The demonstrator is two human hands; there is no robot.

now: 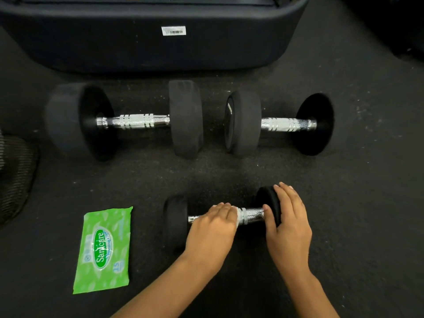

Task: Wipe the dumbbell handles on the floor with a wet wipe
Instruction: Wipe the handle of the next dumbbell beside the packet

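- The small dumbbell (pixel 220 216) lies on the dark speckled floor (pixel 229 171), nearest the person, its chrome handle (pixel 253 214) running left to right between two black end weights.
- The left hand (pixel 212 228) lies over the left half of that handle, fingers curled down around it; a bit of white wet wipe (pixel 238 218) shows at the fingertips, pressed against the metal.
- The right hand (pixel 289 221) rests on the right end weight (pixel 268 203) of the small dumbbell, fingers fairly straight and laid over the top of the weight, thumb against its inner face just beside the handle.
- The bare stretch of handle between the two hands shows its knurled chrome and ring grooves.
- A green pack of wet wipes (pixel 104 250) lies flat on the floor to the left of the small dumbbell, apart from it.
- Farther from the person, two bigger dumbbells lie side by side in a row: the large left dumbbell (pixel 124 121) and the large right dumbbell (pixel 278 123), their near ends close together but not touching.
- Beyond them stands a dark rounded machine base (pixel 149 42) with a small white barcode sticker (pixel 173 31).
- A black mesh object (pixel 13 175) shows at the left edge; what it is cannot be told.
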